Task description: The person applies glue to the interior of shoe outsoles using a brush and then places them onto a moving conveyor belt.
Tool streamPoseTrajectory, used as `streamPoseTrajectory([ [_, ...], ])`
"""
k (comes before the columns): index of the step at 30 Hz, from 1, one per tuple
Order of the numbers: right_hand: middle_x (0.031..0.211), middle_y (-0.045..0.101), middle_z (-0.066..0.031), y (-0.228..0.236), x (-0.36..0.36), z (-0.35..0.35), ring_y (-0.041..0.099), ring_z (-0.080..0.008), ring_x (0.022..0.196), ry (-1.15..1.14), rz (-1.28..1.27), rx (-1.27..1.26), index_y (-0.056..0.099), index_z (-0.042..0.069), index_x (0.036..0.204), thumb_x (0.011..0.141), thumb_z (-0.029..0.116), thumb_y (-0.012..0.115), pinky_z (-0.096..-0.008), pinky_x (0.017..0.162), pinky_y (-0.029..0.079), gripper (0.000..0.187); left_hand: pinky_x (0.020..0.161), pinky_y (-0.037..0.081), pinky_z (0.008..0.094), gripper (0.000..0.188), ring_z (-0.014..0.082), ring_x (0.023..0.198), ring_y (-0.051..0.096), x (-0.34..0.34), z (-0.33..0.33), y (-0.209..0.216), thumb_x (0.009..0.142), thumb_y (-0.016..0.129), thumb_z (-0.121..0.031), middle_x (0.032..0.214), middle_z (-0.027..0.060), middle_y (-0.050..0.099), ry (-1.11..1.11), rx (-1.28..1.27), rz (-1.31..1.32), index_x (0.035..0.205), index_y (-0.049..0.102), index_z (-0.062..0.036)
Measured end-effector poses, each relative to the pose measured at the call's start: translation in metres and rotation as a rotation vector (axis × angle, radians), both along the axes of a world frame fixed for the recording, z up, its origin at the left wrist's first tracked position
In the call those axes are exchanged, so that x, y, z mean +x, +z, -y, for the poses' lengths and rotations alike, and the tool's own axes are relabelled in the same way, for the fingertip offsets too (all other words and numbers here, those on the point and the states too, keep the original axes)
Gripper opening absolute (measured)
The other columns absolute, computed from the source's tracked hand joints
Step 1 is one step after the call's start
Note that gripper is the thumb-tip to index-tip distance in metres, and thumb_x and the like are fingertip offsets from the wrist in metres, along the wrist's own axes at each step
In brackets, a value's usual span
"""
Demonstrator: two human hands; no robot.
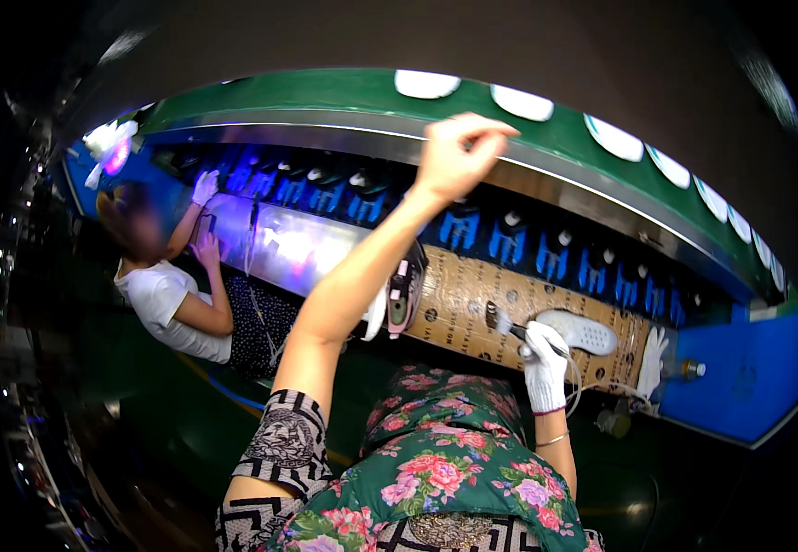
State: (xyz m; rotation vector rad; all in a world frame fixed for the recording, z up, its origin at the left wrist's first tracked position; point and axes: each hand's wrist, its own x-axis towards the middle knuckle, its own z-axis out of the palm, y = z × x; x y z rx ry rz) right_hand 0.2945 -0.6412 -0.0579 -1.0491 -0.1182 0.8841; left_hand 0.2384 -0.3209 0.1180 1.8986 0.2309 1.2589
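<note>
My left hand (pixel 463 156) is bare and raised at the edge of the green conveyor belt (pixel 316 85). Its fingers are curled in toward the thumb, and I see nothing in them. In a white knitted glove, my right hand (pixel 544 363) grips a brush (pixel 506 323) with dark bristles pointing left. A thin pale hose (pixel 574 373) trails beside that hand. Just right of the brush, a white shoe sole (pixel 583 333) lies on the cardboard-covered bench (pixel 459 299). A pink and dark shoe part (pixel 404 293) sits at the cardboard's left end, below my left forearm.
White shoe soles (pixel 614 138) are spaced along the belt. Blue racks (pixel 506 244) line the bench's back. At right are a white glove (pixel 654 354), a clear bottle (pixel 688 369) and a blue panel (pixel 739 377). A co-worker (pixel 164 285) works at the left, by a shiny metal surface (pixel 293 244).
</note>
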Motion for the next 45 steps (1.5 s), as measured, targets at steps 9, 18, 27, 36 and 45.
streamPoseTrajectory([
  [9, 0.089, 0.065, -0.0037, -0.004, -0.001, -0.016, 0.058, -0.0108, 0.063, -0.056, -0.127, 0.091, 0.067, 0.001, 0.099, 0.085, -0.001, 0.07, -0.0222, 0.054, 0.048, 0.015, 0.082, 0.051, 0.0482, 0.032, 0.0413, 0.091, 0.064, -0.205, -0.292, 0.002, 0.082, 0.068, -0.027, 0.1, 0.0195, 0.069, 1.142, 0.581, -0.436, 0.104, 0.069, -0.0029],
  [18, 0.091, 0.061, -0.0033, 0.017, -0.033, -0.039, 0.056, -0.0112, 0.068, -0.104, -0.068, -0.004, 0.064, 0.003, 0.099, 0.084, -0.001, 0.069, -0.022, 0.056, 0.046, 0.016, 0.08, 0.053, 0.0419, 0.026, 0.0321, 0.092, 0.063, -0.23, -0.375, 0.006, 0.085, 0.063, -0.016, 0.104, 0.0156, 0.065, 1.245, 0.363, -0.686, 0.106, 0.065, -0.0009],
  [27, 0.083, 0.066, -0.0076, 0.024, -0.049, -0.08, 0.061, -0.0142, 0.061, -0.12, -0.117, 0.089, 0.067, -0.002, 0.096, 0.084, -0.002, 0.07, -0.0228, 0.053, 0.049, 0.012, 0.078, 0.056, 0.0357, 0.022, 0.0229, 0.093, 0.063, -0.267, -0.315, -0.016, 0.088, 0.059, -0.004, 0.108, 0.0117, 0.061, 0.992, 0.119, 0.247, 0.109, 0.06, 0.0011],
  [36, 0.09, 0.064, -0.0073, 0.069, -0.05, -0.086, 0.06, -0.0153, 0.073, -0.06, -0.186, 0.295, 0.065, 0.0, 0.096, 0.084, -0.003, 0.069, -0.0244, 0.058, 0.05, 0.013, 0.09, 0.052, 0.0367, 0.025, 0.0249, 0.104, 0.061, -0.315, -0.132, -0.061, 0.095, 0.051, -0.009, 0.112, 0.0122, 0.061, 0.571, -0.616, 0.677, 0.12, 0.055, -0.0066],
  [45, 0.088, 0.068, -0.011, 0.135, -0.054, -0.06, 0.063, -0.016, 0.072, 0.195, 0.127, 0.307, 0.07, -0.002, 0.086, 0.078, -0.005, 0.071, -0.0268, 0.065, 0.052, 0.009, 0.079, 0.055, 0.0285, 0.014, 0.0152, 0.086, 0.068, -0.181, 0.026, -0.132, 0.093, 0.06, -0.012, 0.094, 0.0062, 0.07, -0.205, -1.19, -0.052, 0.1, 0.067, -0.0014],
])
